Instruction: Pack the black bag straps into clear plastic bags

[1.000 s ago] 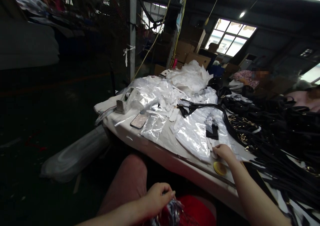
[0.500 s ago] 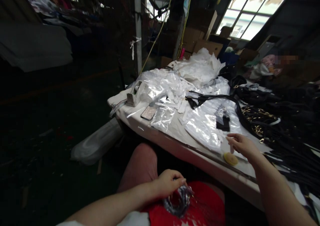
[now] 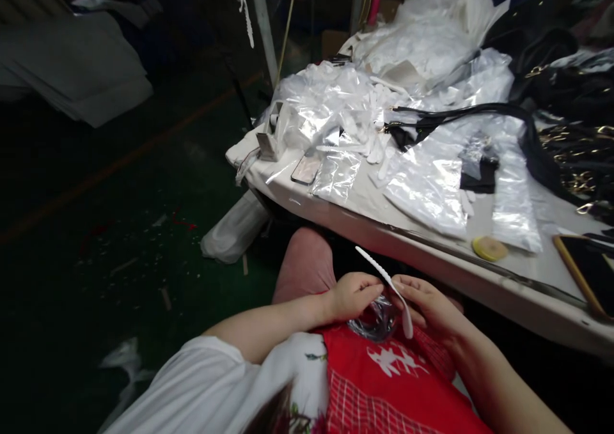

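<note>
Over my lap, my left hand (image 3: 355,295) is closed on a dark coiled strap in a clear plastic bag (image 3: 377,322). My right hand (image 3: 422,300) meets it from the other side, its fingers pinching a slim white strip (image 3: 378,269). That strip has a notched edge along one half and a wider rounded end, and it slants across in front of the coil. Part of the coil is hidden behind the fingers and the strip. Beneath both hands lies a red apron (image 3: 384,395) with a white print.
A white table (image 3: 336,217) runs past my knees. On it are plastic bags (image 3: 426,191), a phone (image 3: 306,170), a tape dispenser (image 3: 271,137), a yellow tape roll (image 3: 489,248), black straps with gold clasps (image 3: 580,181) and a gold-edged device (image 3: 588,274). A wrapped roll (image 3: 235,229) lies below.
My right hand has come from the table to my lap, bringing the white strip to the bagged coil in my left hand. The view has tipped downward.
</note>
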`<state>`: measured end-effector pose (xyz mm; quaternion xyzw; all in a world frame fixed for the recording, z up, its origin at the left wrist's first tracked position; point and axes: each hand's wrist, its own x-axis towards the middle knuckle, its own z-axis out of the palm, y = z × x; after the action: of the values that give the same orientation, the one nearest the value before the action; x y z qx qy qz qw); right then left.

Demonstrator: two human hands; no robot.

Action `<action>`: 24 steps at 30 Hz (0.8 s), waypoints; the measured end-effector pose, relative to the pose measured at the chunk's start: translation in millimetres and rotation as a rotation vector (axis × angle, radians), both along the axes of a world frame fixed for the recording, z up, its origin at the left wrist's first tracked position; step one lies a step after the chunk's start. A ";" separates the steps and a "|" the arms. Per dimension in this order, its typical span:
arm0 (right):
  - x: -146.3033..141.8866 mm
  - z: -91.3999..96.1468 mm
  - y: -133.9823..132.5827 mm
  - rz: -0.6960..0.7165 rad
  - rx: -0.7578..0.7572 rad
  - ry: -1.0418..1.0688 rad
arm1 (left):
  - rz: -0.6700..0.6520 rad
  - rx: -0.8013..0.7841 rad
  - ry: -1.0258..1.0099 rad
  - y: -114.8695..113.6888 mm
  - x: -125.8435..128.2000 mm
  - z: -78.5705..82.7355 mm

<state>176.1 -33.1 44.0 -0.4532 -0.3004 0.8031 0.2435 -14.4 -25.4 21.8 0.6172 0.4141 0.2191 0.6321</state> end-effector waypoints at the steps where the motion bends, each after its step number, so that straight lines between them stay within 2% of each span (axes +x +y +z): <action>1: 1.1 0.4 -0.5 -0.005 -0.004 0.009 | -0.003 0.002 0.000 -0.1 0.4 0.6; 18: -0.6 -1.3 0.0 -0.005 0.010 -0.013 | 0.037 -0.012 0.083 -1.1 5.9 -1.5; 21: 0.8 -2.9 -0.9 0.043 0.082 -0.087 | 0.038 -0.031 0.106 -0.4 6.5 -1.9; 24: 3.3 -0.8 -2.7 0.166 0.276 -0.284 | 0.032 -0.048 0.125 0.8 7.1 -4.5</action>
<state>179.4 -35.7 43.2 -0.4980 -0.4751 0.6998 0.1914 -7.3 -24.6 17.3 0.6077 0.4676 0.1804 0.6160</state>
